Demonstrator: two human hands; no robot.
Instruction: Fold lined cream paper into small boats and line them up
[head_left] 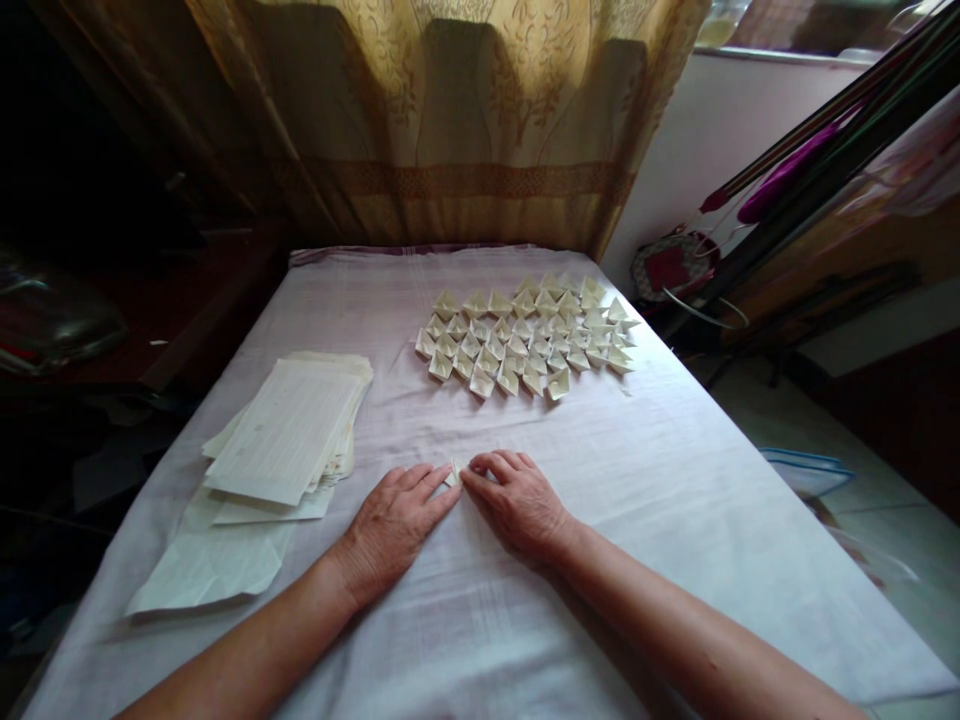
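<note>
My left hand and my right hand rest close together on the pale cloth at the table's near middle. Their fingertips meet on a small folded piece of white paper, of which only a corner shows between them. The fingers of both hands lie pressed down on it. Farther back, to the right of centre, several small folded paper shapes lie in neat rows. A stack of lined paper sheets lies to the left of my left hand.
The table is covered by a light cloth. A patterned curtain hangs behind it. Dark furniture stands at the left. Long rods and clutter lean at the right, above a tiled floor.
</note>
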